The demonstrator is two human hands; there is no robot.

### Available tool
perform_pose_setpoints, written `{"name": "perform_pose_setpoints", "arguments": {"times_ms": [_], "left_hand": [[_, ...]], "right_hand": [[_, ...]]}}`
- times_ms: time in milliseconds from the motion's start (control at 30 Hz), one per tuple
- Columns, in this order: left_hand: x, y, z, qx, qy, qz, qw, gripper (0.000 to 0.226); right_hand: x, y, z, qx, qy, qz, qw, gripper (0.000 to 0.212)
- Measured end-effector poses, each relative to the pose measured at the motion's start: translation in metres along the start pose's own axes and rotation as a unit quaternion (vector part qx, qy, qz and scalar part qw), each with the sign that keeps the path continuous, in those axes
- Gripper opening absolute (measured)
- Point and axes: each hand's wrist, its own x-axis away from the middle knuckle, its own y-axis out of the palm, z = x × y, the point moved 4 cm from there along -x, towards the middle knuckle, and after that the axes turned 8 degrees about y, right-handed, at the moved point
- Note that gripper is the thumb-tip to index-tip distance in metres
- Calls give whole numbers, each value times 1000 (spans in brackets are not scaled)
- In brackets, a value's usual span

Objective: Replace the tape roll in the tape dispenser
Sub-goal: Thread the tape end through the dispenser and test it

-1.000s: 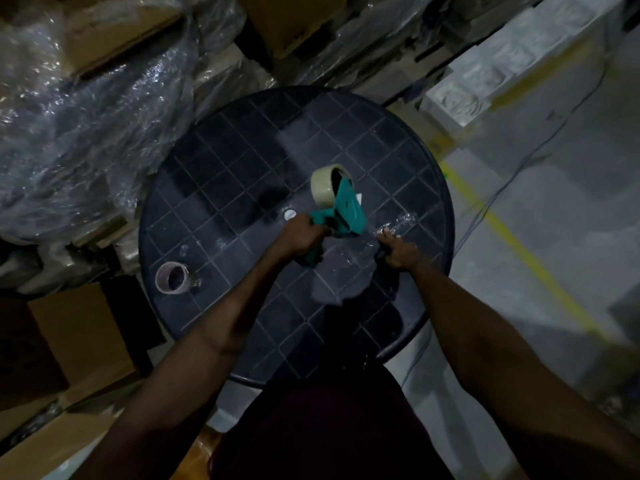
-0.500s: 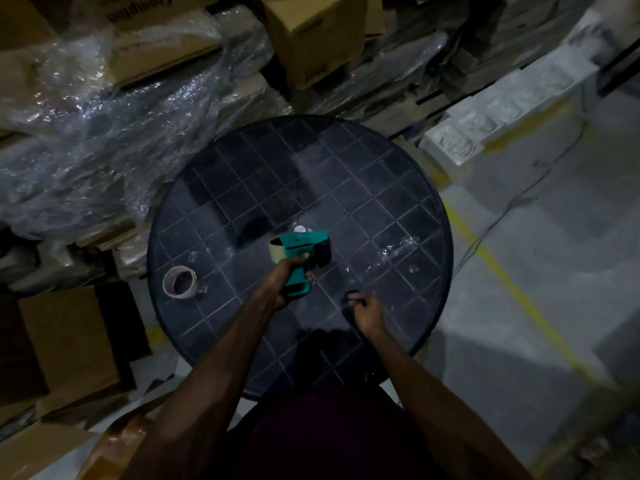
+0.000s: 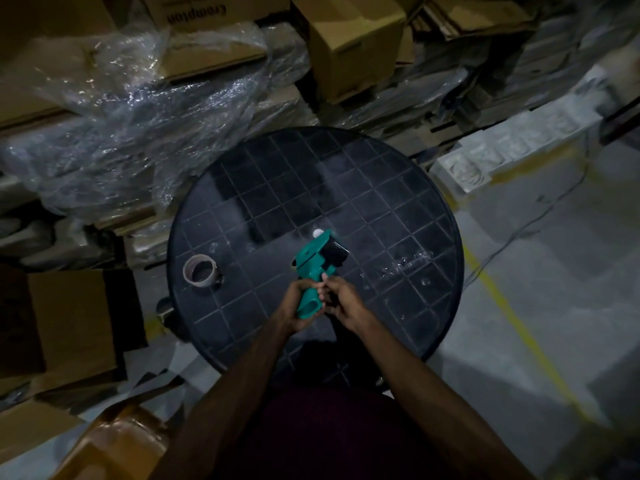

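Note:
A teal tape dispenser (image 3: 313, 263) is held above the round dark grid-topped table (image 3: 381, 188), its head pointing away from me. My left hand (image 3: 294, 304) grips its handle from the left. My right hand (image 3: 341, 297) touches the handle from the right, fingertips pinched at its side. An almost spent tape roll (image 3: 200, 270) stands on the table's left edge. Whether a roll sits in the dispenser is hidden at this angle. A crumpled strip of clear tape (image 3: 408, 263) lies stuck on the table to the right.
A small white round piece (image 3: 317, 232) lies on the table beyond the dispenser. Cardboard boxes (image 3: 353, 43) and plastic wrap (image 3: 138, 109) pile up behind and to the left. Grey floor with a yellow line (image 3: 512, 317) lies to the right.
The dispenser has turned so its head faces away and sits lower, nearer me. My right hand has left the table and come to the handle. The view has tilted down and back.

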Motion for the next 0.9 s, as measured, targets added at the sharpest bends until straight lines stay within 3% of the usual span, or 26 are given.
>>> {"name": "perform_pose_setpoints", "arguments": {"times_ms": [100, 267, 400, 567, 667, 733, 900], "left_hand": [[1, -11, -4, -6, -16, -31, 999, 24], [6, -14, -6, -55, -89, -41, 994, 24], [5, -17, 3, -193, -103, -4, 976, 19], [-4, -14, 15, -393, 1, 54, 918, 9], [-12, -11, 25, -552, 91, 59, 827, 10], [-13, -10, 29, -619, 126, 88, 770, 19], [-13, -4, 40, -650, 183, 112, 729, 31]], "right_hand": [[4, 5, -1, 10, -18, -3, 1000, 8], [1, 5, -5, 56, -94, 75, 991, 4], [-3, 2, -8, 108, -138, 130, 976, 24], [-22, -6, -13, 180, -192, 168, 950, 31], [-9, 3, -25, 200, -210, 171, 941, 34], [-3, 9, -33, 214, -206, 159, 941, 24], [-6, 16, -48, 312, -229, 174, 905, 20]]}}
